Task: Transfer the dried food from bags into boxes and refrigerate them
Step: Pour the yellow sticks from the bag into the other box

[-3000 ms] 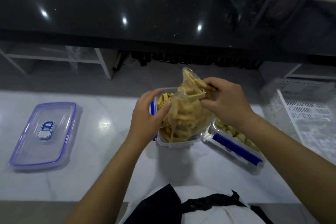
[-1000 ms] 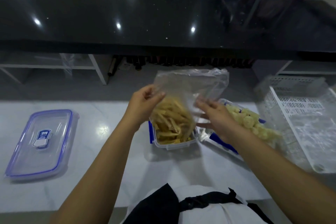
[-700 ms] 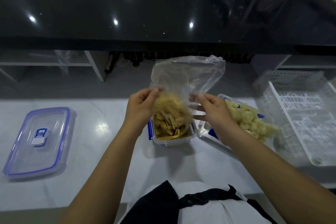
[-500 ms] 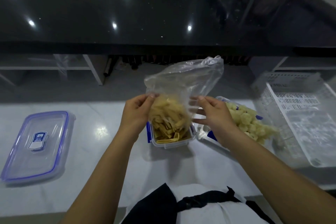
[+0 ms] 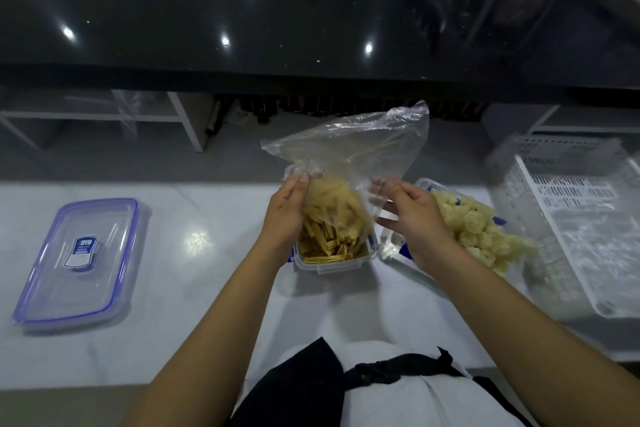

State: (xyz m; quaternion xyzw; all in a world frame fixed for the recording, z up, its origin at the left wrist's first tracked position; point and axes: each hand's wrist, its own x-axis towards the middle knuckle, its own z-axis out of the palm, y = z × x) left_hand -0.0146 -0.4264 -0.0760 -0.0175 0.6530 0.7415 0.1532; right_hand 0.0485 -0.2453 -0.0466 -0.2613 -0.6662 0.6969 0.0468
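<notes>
Currently the left hand and right hand each pinch a side of a clear thin plastic bag, held upturned over a clear rectangular plastic box with blue clips on the white marble counter. Yellow dried strips sit partly in bag, partly in box. Pale round dried pieces lie just right. Blue-rimmed clear lid sits well left; white slotted plastic basket far right.
</notes>
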